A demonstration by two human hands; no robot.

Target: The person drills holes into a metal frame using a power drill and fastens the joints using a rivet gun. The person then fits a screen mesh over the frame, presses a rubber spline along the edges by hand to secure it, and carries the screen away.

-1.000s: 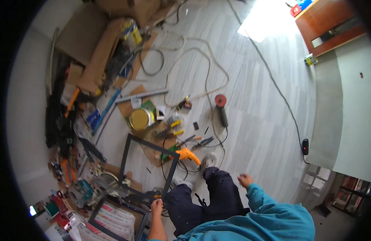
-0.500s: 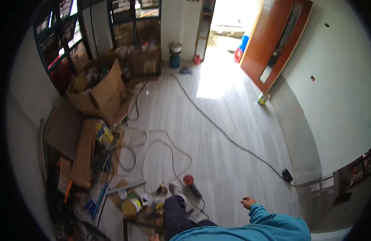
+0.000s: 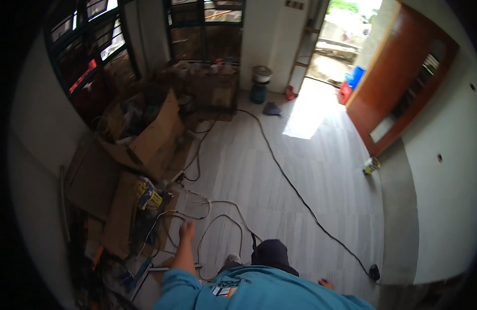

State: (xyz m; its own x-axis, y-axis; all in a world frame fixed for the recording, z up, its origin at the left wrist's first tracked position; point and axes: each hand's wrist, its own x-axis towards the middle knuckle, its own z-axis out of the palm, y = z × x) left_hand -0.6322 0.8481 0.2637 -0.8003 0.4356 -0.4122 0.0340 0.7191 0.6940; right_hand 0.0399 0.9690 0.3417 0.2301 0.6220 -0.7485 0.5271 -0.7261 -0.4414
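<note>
My left hand [image 3: 186,230] reaches forward at the end of a bare forearm, over the floor beside the loops of pale cable [image 3: 223,202]. Its fingers are too small and dim to make out, and nothing shows in it. Low on the right, my right hand [image 3: 326,283] shows only in part past the teal shirt. What its fingers do is unclear. One light shoe [image 3: 233,259] and a dark-trousered knee [image 3: 271,254] stick out ahead of my body.
An open cardboard box [image 3: 154,137] full of clutter stands at left, near a yellow-labelled can [image 3: 149,196]. A dark cable [image 3: 285,175] crosses the tiles to a black socket block [image 3: 373,272]. Another can [image 3: 371,166] sits by the open wooden door [image 3: 398,77].
My left hand has come up and forward from the lower edge. The right one sits lower, beside my body. A knee has swung forward, and the red-ended power tool has gone from sight.
</note>
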